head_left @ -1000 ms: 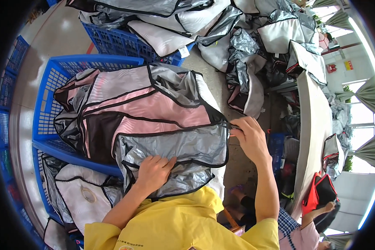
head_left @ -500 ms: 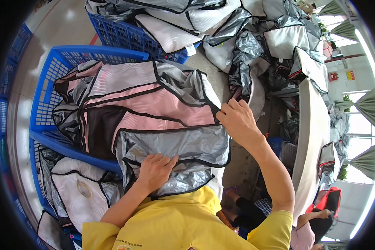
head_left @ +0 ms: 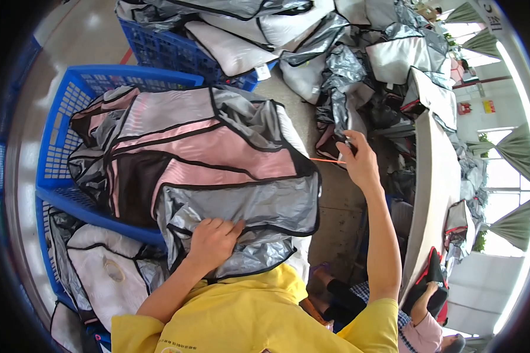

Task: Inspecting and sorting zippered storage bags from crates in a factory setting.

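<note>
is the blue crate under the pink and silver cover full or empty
Full. The pink and silver cover is heaped above the rim of the blue crate, spilling over its near edge, where the left hand presses it.

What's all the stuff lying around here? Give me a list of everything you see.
pink and silver cover: one, pink, silver and dark panels with black trim, draped over the blue crate
blue crate: one near, left; a second blue crate behind
silver and white covers: many, piled at top and right
white cover: one, lower left
table: one, pale, right
orange strand: one, thin, at the right hand
left hand: pressing on the silver panel
right hand: raised, pinching the strand
</note>
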`<action>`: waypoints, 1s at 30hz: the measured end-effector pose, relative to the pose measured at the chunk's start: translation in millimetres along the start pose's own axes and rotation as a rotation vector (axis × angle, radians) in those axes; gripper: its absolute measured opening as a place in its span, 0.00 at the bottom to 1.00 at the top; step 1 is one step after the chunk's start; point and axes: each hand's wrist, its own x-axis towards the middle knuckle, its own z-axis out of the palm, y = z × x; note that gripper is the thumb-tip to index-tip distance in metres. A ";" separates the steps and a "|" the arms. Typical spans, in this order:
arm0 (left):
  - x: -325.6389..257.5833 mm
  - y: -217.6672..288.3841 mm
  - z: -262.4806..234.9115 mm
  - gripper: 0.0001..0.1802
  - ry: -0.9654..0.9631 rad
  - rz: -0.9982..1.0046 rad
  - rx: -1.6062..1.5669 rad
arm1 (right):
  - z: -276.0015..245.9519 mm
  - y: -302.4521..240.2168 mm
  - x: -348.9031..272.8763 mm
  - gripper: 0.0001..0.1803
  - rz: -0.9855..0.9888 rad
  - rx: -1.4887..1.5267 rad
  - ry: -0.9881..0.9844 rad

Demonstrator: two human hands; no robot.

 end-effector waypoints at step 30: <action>-5.4 -3.0 9.4 0.20 0.041 0.016 0.019 | 126.8 -46.2 30.4 0.29 -0.031 -0.231 -0.209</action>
